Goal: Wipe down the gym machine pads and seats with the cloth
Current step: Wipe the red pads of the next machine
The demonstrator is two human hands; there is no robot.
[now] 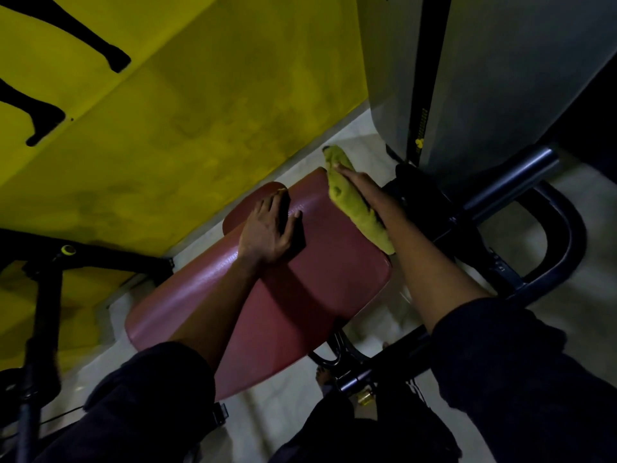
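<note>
A dark red padded seat (300, 295) of a gym machine fills the middle of the view, tilted from lower left to upper right. A yellow-green cloth (354, 202) lies along its right edge, and my right hand (364, 190) presses flat on it with the fingers stretched out. My left hand (268, 230) rests on the far part of the seat, fingers wrapped around a small black object (293, 235) that lies on the pad. Both forearms reach in from dark sleeves at the bottom.
A yellow wall with black figures (150, 111) stands at left. A grey machine shroud (484, 78) rises at the upper right. Black frame tubes (521, 228) curve to the right of the seat, and another black frame (43, 295) stands at left. The floor is pale tile.
</note>
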